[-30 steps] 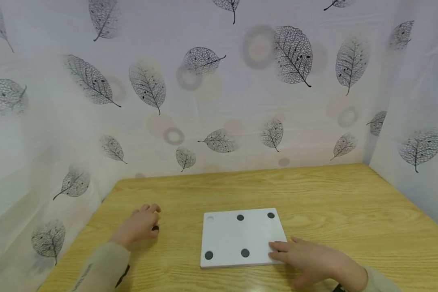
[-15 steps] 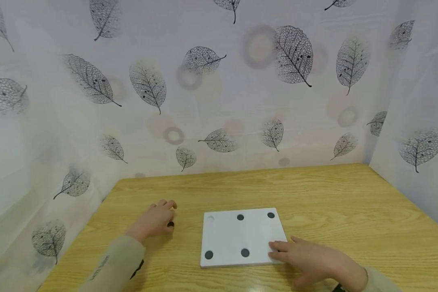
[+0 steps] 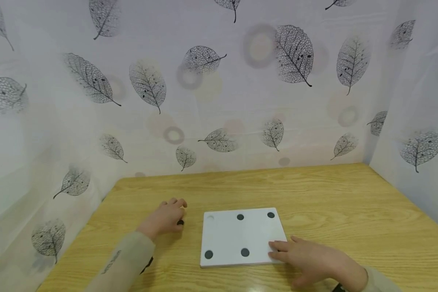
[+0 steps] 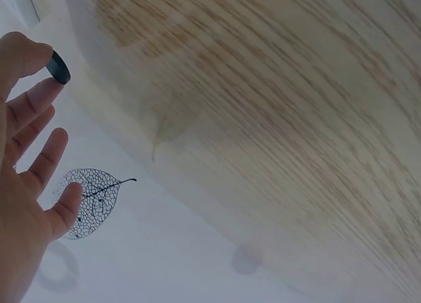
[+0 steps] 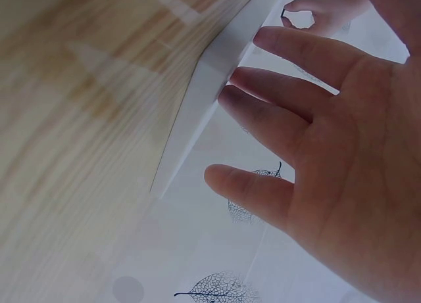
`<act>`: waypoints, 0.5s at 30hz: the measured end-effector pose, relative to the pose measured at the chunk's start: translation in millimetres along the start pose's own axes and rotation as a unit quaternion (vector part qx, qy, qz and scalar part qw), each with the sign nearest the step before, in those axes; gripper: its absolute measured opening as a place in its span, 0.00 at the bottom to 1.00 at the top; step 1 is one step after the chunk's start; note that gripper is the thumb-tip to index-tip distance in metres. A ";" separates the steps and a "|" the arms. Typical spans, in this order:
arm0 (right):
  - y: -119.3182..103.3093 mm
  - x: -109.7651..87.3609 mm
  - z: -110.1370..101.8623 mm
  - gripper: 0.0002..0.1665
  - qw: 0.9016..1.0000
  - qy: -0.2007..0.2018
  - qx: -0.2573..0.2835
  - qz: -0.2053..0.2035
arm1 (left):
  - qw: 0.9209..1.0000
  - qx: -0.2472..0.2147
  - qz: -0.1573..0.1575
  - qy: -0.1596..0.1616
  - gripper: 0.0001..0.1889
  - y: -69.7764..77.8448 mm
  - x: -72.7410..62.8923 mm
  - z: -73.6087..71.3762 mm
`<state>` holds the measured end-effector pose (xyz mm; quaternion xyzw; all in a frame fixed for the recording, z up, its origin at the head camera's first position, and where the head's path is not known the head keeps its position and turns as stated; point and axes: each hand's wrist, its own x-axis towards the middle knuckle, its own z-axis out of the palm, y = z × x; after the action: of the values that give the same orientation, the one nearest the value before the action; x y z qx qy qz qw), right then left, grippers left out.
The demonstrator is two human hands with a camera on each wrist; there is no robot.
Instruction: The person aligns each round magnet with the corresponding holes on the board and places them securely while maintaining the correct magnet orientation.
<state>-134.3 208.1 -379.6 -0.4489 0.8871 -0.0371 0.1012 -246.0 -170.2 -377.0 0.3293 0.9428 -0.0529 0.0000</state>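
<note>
A white rectangular board [image 3: 226, 236] lies flat on the table, with several dark round discs [image 3: 245, 252] set along its near and far edges. At its far left corner is a shallow round recess [image 3: 210, 217]. My left hand [image 3: 163, 219] is left of the board, apart from it, pinching a small black disc [image 4: 58, 68] between thumb and index finger. The fingers of my right hand [image 3: 312, 259] lie fairly straight on the board's near right corner, covering part of it. In the right wrist view, the board's white side [image 5: 204, 86] runs along those fingertips.
The wood-grain table [image 3: 336, 198] extends around the board. Behind it and along both sides hangs a pale curtain [image 3: 237, 101] printed with dark leaves.
My left hand has moved right, and slightly away from me, toward the board with the black disc. My right hand and the board have stayed put.
</note>
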 end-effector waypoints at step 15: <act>0.6 -0.7 0.0 0.38 1.000 0.001 -0.006 -0.007 | 0.999 0.001 0.039 0.018 0.10 16.6 16.1 -2.0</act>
<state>-134.3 209.0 -379.7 -0.4559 0.8841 -0.0334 0.0975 -248.3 -147.1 -377.2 0.3669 0.9289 -0.0481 -0.0148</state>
